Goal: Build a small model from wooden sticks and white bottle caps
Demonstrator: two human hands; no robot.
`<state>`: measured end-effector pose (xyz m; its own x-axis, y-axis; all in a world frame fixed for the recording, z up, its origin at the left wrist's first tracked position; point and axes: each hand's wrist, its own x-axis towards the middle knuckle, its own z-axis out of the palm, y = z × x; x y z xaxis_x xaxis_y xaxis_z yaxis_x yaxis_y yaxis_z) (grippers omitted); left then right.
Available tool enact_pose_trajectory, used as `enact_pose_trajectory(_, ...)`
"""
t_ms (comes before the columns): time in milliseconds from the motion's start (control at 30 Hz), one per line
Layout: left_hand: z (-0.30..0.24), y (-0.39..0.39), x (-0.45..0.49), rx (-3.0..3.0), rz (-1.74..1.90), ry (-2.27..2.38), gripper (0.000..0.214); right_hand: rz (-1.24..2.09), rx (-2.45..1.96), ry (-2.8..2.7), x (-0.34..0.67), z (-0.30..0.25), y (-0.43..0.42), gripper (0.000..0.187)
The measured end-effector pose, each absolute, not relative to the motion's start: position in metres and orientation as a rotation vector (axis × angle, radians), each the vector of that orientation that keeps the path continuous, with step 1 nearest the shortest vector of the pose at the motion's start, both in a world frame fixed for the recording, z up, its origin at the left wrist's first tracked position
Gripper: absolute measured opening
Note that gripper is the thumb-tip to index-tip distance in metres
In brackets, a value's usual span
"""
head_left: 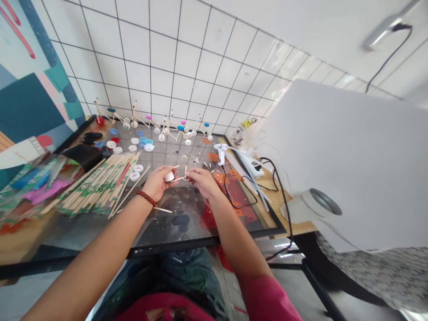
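Note:
My left hand is closed on a white bottle cap that has thin wooden sticks at it. In my right hand, thumb and fingers pinch a short piece of wooden stick, held upright beside the cap. The lower stick from the left hand reaches close to this piece; whether they are joined I cannot tell. Below my left wrist a loose stick lies on the glass tabletop. Two white caps rest to the left of my left hand.
Wrapped chopsticks are piled at left, near plastic bags. Several stick-and-cap models line the tiled wall, with loose caps before them. A white glue gun with a black cord stands right; a beige cylinder is farther right.

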<state>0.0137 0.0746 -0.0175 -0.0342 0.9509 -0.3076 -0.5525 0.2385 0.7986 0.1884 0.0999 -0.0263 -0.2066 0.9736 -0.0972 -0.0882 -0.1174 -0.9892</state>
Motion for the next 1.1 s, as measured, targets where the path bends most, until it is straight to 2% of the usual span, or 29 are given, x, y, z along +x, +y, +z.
enact_pose_trajectory(167,-0.021,0.075,0.015,0.512,1.303,0.966,0.006,1.492,-1.126,-1.215,0.189,-0.027,0.098,0.034)
enact_pose_trajectory(500,-0.016,0.072,0.016,0.551,1.280,1.012,0.012,1.542,-1.125,-1.211,0.185,-0.032,0.096,0.039)
enact_pose_trajectory(1100,-0.017,0.072,0.016,0.617,1.291,0.947,0.010,1.483,-1.083,-1.226,0.181,-0.036,0.094,0.033)
